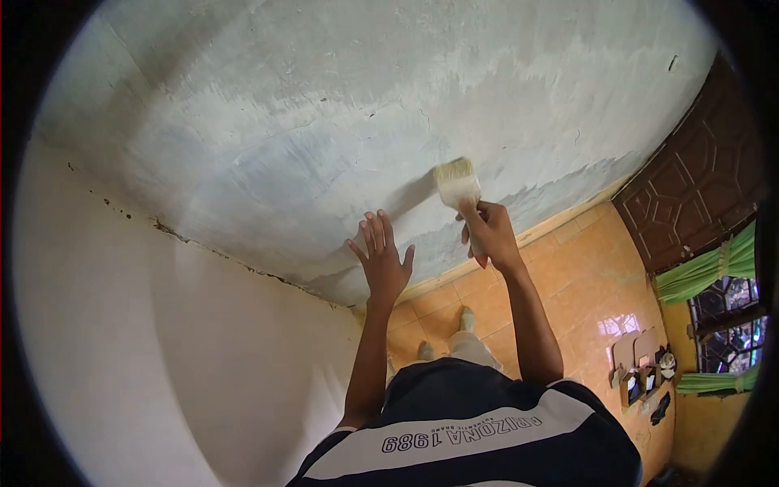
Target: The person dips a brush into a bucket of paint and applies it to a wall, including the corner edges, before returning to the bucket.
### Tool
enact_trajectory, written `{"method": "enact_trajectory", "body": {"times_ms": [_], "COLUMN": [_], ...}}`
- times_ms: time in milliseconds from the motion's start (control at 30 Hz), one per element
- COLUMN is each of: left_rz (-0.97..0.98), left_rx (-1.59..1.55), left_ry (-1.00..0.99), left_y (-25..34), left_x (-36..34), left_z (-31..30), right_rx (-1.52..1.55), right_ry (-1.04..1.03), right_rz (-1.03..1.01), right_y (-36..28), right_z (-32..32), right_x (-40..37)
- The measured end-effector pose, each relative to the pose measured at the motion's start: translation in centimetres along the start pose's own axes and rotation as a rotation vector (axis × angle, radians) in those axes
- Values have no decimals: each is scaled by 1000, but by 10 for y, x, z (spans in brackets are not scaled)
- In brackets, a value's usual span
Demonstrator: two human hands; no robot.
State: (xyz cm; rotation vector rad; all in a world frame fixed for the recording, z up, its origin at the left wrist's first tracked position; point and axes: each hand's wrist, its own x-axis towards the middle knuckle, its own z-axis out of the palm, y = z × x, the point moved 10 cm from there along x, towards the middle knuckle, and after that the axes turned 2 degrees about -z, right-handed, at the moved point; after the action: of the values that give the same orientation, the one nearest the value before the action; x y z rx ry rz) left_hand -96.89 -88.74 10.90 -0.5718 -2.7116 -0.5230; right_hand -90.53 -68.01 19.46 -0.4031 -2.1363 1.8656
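My right hand (488, 233) grips a wide paintbrush (458, 185) by its handle, fingers wrapped round it. The pale bristles point up toward the patchy grey-white wall (284, 162), and the brush throws a shadow to its left. A reddish handle end shows below the fist. To the left, my left hand (383, 258) is raised with fingers spread, overlapping the lower part of the same wall and holding nothing. Around both hands the wall has darker, bluish-grey areas and streaky whitish ones.
A smooth white wall (97, 284) meets the patchy one at a chipped corner on the left. Orange floor tiles (560, 284) lie below. On the right are a brown carved door (690, 162), green curtains (710, 266) and small items (641, 377) on the floor.
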Motion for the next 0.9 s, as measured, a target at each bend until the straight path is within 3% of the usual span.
{"method": "enact_trajectory", "body": {"times_ms": [100, 200, 267, 433, 533, 667, 733, 900], "left_rz": [4, -10, -12, -18, -22, -21, -14, -2], "left_rx": [-8, -14, -12, 23, 41, 12, 3, 52], "left_ry": [-1, -12, -8, -30, -55, -34, -8, -56], "left_y": [0, 0, 2, 1, 0, 0, -1, 0], "left_x": [0, 0, 0, 1, 2, 1, 1, 0], "left_z": [0, 2, 2, -1, 1, 5, 3, 6], "right_rx": [-20, 65, 109, 130, 56, 38, 238, 207], "right_ry": [-46, 92, 238, 255, 288, 264, 150, 204], "right_rz": [74, 28, -106, -151, -277, -220, -132, -25], "right_y": [10, -17, -38, -30, -35, -34, -26, 3], "right_z": [3, 3, 0, 26, 33, 26, 19, -8], "right_x": [-13, -22, -23, -2, 5, 5, 4, -14]}}
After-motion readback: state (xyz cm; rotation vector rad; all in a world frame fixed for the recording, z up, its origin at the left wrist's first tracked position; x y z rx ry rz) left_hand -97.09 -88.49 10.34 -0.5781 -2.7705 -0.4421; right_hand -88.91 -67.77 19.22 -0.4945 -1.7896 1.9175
